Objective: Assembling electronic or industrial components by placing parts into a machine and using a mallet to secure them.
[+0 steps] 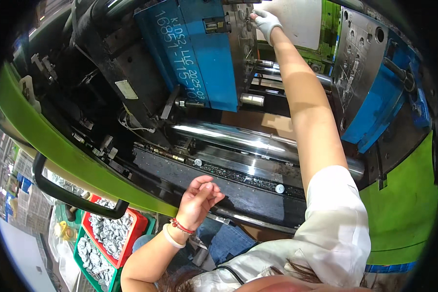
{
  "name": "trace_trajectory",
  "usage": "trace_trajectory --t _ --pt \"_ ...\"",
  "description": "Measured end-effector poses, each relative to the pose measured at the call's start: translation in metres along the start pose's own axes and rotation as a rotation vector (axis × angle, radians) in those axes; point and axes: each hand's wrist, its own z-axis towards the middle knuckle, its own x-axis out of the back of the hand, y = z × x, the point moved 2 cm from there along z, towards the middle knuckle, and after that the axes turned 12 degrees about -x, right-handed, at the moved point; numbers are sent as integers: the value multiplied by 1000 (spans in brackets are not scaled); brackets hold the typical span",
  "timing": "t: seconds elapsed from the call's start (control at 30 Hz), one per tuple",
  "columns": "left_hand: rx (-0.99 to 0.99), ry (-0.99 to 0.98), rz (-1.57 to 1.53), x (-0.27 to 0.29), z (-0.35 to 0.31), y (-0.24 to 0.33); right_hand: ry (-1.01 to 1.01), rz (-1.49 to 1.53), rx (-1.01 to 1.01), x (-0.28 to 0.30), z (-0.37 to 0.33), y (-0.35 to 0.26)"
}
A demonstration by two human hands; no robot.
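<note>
My right hand [266,24], in a white glove with a bare fingertip, reaches far into the machine. Its fingers are bent at the steel face of the left mould half [240,41], whose body is blue. Whatever lies between those fingertips is too small to tell. My left hand [199,200] is bare and hovers over the machine's front edge. Its fingers are curled in with the thumb against them, hiding the palm. Across the gap from the gloved hand stands the right mould half [357,61], with a steel face and blue backing.
Thick polished bars [228,135] cross below the mould. Small round grey parts [280,189] lie on the dark ledge. A green door with a black handle [78,197] is at left. Beyond it, a red bin [140,223] and a green bin [78,250] hold many grey parts.
</note>
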Motion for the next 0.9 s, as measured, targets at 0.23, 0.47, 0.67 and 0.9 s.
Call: trace_trajectory --t 0.23,0.47,0.67,0.9 --pt "26 -10 0 0 1 -2 -12 36 107 8 15 3" --pt "33 -14 4 -4 5 1 1 107 111 16 23 7" --pt "25 -4 -5 1 1 -1 199 -268 189 0 -3 -12" --pt "7 -14 -17 1 1 3 149 -76 215 4 18 8"
